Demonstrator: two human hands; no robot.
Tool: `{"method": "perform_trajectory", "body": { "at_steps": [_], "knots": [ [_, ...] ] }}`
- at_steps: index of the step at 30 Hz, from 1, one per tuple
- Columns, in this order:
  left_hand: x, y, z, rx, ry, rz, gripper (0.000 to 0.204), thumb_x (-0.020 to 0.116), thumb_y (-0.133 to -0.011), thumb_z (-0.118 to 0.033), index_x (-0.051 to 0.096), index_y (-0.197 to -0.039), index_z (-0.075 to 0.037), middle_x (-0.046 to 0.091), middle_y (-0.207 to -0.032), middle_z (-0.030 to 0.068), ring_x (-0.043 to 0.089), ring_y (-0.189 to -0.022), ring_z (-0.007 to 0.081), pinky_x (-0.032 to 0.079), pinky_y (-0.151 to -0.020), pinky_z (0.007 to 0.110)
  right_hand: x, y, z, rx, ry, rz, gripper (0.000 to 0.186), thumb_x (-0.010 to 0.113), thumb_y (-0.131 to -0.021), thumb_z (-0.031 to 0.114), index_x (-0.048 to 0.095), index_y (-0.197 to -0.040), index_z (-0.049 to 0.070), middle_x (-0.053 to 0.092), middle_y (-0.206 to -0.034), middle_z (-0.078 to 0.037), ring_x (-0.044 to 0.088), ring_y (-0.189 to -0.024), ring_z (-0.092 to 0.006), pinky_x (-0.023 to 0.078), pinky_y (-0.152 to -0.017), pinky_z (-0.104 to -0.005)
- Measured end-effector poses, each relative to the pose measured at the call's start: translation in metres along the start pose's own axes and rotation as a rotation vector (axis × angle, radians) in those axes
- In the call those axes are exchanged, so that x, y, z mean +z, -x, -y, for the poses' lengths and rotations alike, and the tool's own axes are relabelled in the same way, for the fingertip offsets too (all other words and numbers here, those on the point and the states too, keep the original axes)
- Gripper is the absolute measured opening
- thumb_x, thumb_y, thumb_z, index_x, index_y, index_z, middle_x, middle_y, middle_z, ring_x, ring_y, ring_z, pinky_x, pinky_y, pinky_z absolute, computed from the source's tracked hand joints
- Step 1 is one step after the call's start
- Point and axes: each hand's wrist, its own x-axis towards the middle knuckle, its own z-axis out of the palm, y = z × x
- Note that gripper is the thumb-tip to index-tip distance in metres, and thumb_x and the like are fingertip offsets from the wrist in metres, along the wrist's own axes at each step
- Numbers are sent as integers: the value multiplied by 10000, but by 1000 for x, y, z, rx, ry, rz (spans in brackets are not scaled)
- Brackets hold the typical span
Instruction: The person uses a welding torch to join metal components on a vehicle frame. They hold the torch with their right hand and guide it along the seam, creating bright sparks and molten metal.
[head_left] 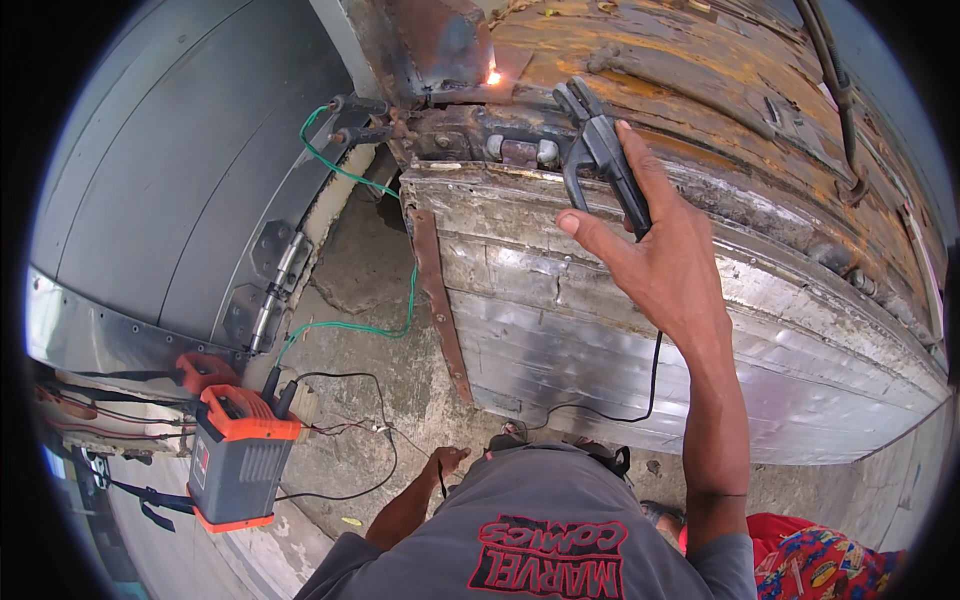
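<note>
My right hand [660, 240] is wrapped round a black welding electrode holder [607, 150], its jaws pointing up and to the left above the truck bed's edge. No electrode can be made out in the jaws. To their left, a bright orange-white spot [493, 76] glows where an upright steel post [440, 50] meets a flat plate. Low in the middle, my left hand [450, 460] hangs beside my body with its fingers curled. A dark thin thing shows by that wrist, but what the fingers hold cannot be made out.
An orange and grey welding machine [245, 455] sits at lower left, with black cables and a green wire [345, 325] running from it. A dented metal side panel [600, 310] hangs below the rusty bed [700, 80]. Red patterned cloth [820, 560] shows at lower right.
</note>
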Motion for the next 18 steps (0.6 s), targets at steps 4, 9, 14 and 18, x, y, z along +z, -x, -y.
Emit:
{"method": "perform_trajectory", "body": {
  "at_steps": [4, 9, 14, 18],
  "knots": [
    [-6, 1, -1, 10, -34, 46, 602, 718, -1044, -543, 698, -796, 5, 588, -651, 72, 524, -660, 200, 475, -674, 425, 4, 0, -4, -45, 27, -25, 1016, 934, -837, 486, 509, -1658, 65, 799, -1144, -184, 692, -862, -225, 562, -801, -372],
    [-8, 1, 2, -20, 248, 247, 404, 616, -1098, -372, 715, -1034, 15, 674, -746, 111, 605, -680, 223, 508, -681, 394, 3, 1, -1, -83, 56, -35, 1028, 932, -831, 505, 509, -1660, 69, 797, -1198, -208, 715, -901, -249, 572, -821, -389],
    [-17, 11, 4, -96, 929, 589, 367, 530, -1100, -182, 659, -1321, 81, 713, -827, 102, 651, -693, 214, 525, -672, 354, -10, 4, 18, 5, 46, 93, 979, 871, -900, 479, 481, -1623, -52, 738, -1284, -354, 755, -1161, -472, 566, -1024, -497],
    [-19, 13, 0, -20, 783, 509, 341, 550, -1089, -128, 671, -1333, 77, 684, -804, 54, 638, -663, 175, 512, -639, 337, -2, 3, 6, -56, 85, -6, 1017, 910, -841, 522, 512, -1644, 41, 784, -1158, -233, 716, -946, -315, 566, -862, -433]
  ]
}}
